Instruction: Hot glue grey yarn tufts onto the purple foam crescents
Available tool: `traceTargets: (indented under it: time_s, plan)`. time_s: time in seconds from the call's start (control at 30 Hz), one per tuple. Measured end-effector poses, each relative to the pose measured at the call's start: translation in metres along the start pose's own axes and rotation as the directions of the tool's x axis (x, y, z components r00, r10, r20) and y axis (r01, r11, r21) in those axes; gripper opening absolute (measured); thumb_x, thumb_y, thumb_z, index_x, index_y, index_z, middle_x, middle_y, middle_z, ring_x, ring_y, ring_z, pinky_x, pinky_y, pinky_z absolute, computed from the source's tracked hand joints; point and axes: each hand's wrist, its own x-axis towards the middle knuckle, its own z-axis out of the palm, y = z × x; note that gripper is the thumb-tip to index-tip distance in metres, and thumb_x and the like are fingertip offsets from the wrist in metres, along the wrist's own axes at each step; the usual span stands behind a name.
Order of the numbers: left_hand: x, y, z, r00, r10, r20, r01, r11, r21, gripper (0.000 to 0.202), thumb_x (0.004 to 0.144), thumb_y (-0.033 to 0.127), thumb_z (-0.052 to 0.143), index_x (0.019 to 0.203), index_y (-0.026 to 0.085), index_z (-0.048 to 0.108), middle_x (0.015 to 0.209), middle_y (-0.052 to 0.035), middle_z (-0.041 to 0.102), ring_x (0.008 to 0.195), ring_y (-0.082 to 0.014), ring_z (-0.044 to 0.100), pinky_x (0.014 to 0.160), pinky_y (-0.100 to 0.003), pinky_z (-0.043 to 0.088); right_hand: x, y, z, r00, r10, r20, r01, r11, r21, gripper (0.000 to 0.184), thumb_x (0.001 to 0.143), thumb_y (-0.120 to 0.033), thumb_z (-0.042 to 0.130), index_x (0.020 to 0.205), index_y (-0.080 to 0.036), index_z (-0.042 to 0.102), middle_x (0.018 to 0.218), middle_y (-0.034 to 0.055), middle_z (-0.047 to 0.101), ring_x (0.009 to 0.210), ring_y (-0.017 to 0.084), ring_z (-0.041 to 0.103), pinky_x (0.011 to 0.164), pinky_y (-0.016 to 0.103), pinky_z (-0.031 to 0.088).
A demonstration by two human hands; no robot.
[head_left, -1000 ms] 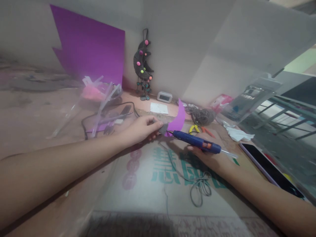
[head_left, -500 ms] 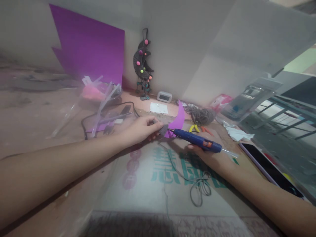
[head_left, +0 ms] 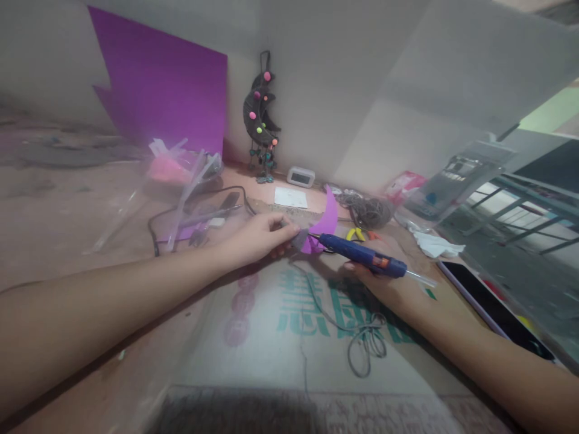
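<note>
My left hand (head_left: 272, 235) is closed on the grey, cord-wrapped end of a purple crescent cutout (head_left: 329, 216), whose bare tip points up. In my right hand (head_left: 384, 265) is a blue glue gun (head_left: 362, 253), gripped with a clear glue stick (head_left: 420, 278) poking from its back. The gun's nozzle is at the edge between the grey wrapping and the purple part; whether it touches cannot be made out. From the wrapped end a grey cord (head_left: 316, 295) runs down to a loose coil on the cardboard (head_left: 217, 361).
A decorated grey crescent hanging (head_left: 260, 117) and a purple sheet (head_left: 167, 78) stand at the wall. Behind my hands are a small white clock (head_left: 301, 176), a white card (head_left: 290, 198), grey yarn (head_left: 373, 212) and yellow-handled pliers (head_left: 355, 234). A phone (head_left: 493, 307) lies right; glue sticks (head_left: 185, 199) lie left.
Both hands, the glue gun and the crescent stay almost in place. The nozzle has shifted very slightly against the crescent, and the whole view has moved a little.
</note>
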Motion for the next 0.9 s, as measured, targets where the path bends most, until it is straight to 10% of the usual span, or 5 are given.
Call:
traceTargets:
  time_s: [0.53, 0.9]
  plan:
    - [-0.0016, 0.0014, -0.0001, 1.0, 0.029, -0.009, -0.028, 0.997, 0.067, 0.028, 0.086, 0.043, 0.053, 0.075, 0.017, 0.053, 0.057, 0.0014, 0.055, 0.051, -0.0085, 0.053, 0.044, -0.016, 0.037, -0.0005, -0.0009, 0.0016, 0.991, -0.038, -0.131, 0.028, 0.997, -0.077, 0.028, 0.08, -0.038, 0.055, 0.059, -0.022, 0.048, 0.058, 0.0009, 0.057, 0.055, 0.017, 0.053, 0.052, 0.029, 0.041]
    - [-0.0004, 0.005, 0.0028, 0.998, -0.064, -0.027, 0.058, 0.98, -0.189, 0.026, 0.09, 0.036, 0.05, 0.073, 0.017, 0.046, 0.059, 0.0025, 0.054, 0.044, -0.0046, 0.048, 0.041, -0.014, 0.036, -0.0041, -0.0027, -0.0032, 0.954, -0.215, -0.208, 0.219, 0.976, -0.004, 0.021, 0.087, -0.038, 0.053, 0.081, -0.02, 0.063, 0.076, 0.0054, 0.066, 0.072, 0.02, 0.061, 0.067, 0.033, 0.048]
